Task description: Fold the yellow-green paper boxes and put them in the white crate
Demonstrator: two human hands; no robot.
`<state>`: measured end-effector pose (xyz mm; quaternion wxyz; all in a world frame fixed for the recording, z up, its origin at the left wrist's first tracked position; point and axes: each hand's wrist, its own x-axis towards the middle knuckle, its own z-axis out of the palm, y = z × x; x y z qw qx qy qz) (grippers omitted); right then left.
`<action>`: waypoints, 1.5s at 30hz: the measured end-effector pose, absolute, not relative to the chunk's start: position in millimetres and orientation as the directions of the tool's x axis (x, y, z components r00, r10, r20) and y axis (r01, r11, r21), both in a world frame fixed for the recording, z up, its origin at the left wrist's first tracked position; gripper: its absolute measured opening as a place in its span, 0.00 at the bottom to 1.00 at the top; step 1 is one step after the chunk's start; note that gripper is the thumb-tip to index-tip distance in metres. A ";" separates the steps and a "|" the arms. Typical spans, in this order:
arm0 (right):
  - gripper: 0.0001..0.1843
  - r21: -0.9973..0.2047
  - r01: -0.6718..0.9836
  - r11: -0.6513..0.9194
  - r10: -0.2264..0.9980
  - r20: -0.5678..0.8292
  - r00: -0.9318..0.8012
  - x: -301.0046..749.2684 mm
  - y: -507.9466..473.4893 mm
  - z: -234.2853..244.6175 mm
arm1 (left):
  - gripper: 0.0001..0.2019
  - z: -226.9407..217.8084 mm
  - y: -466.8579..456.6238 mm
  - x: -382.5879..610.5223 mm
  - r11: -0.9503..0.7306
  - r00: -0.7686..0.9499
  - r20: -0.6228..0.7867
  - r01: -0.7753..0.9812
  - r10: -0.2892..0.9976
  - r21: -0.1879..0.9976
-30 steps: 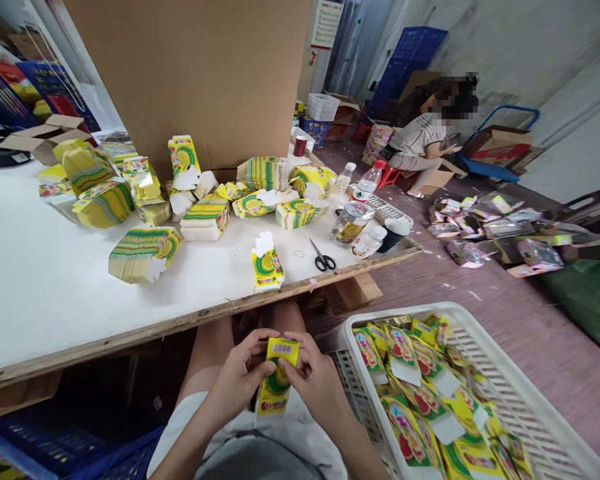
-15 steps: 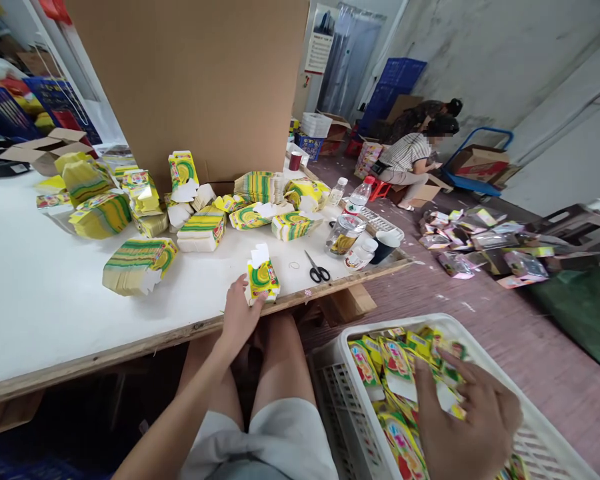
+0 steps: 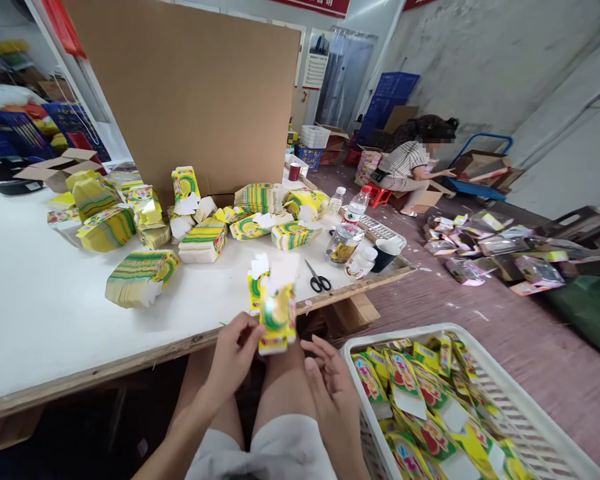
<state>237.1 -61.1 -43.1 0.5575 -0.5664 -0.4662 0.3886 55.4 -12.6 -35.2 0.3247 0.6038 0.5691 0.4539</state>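
Left hand (image 3: 235, 350) pinches flat yellow-green carton (image 3: 277, 319) by lower edge, fingers closed on it, carton upright just past table edge (image 3: 130, 360), above knees. Right hand (image 3: 333, 383) open, empty, fingers spread just beside carton, not touching. Small stack of same cartons (image 3: 257, 283) on table right behind. White basket (image 3: 485, 373) of folded boxes at right. Scissors (image 3: 318, 279) near edge. Judgement: bring right hand to opposite edge, squeeze evenly so carton pops square without creasing print.
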 end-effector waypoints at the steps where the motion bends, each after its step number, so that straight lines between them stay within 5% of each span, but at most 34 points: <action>1: 0.19 -0.999 0.018 0.041 0.964 0.045 0.261 234.7 -58.8 -44.6 | 0.12 -32.3 -24.6 59.0 -0.163 -0.022 0.183 0.368 0.983 0.916; 7: 0.17 -0.979 -0.202 -0.023 0.983 -0.058 0.173 241.1 -61.9 -54.6 | 0.08 -31.0 -62.5 63.4 -0.165 0.201 0.136 0.131 0.970 0.978; 11: 0.15 -0.938 -0.316 -0.146 0.987 -0.160 0.019 239.4 -74.3 -57.7 | 0.11 -38.6 -65.0 62.8 -0.016 0.315 0.044 -0.091 0.948 0.996; 17: 0.16 -0.883 -0.409 -0.230 0.973 -0.203 -0.110 222.0 -86.1 -70.7 | 0.20 -46.6 -67.8 63.5 0.244 0.409 -0.042 -0.458 0.912 0.855; 28: 0.17 -0.995 0.008 -0.099 0.995 -0.098 0.015 218.1 -90.0 -70.5 | 0.14 -56.9 -64.2 77.0 0.191 0.172 -0.130 -0.409 0.977 0.892; 32: 0.14 -0.995 0.063 -0.070 0.993 -0.064 0.097 220.0 -88.6 -71.4 | 0.24 -55.2 -68.3 78.6 0.113 0.112 -0.081 -0.323 0.990 0.939; 39: 0.20 -0.999 -0.027 0.035 0.989 0.038 -0.146 241.9 -81.2 -60.7 | 0.21 -40.1 -69.8 63.3 0.200 0.347 -0.095 -0.280 0.933 0.939; 42: 0.11 -0.995 0.074 0.066 0.978 0.050 -0.204 248.8 -78.3 -55.1 | 0.16 -39.8 -71.1 60.9 0.253 0.434 -0.103 -0.303 0.895 0.919; 45: 0.13 -0.977 0.166 0.135 0.981 0.108 -0.164 249.6 -75.6 -53.2 | 0.23 -43.3 -73.8 63.3 0.302 0.465 -0.122 -0.334 0.877 0.893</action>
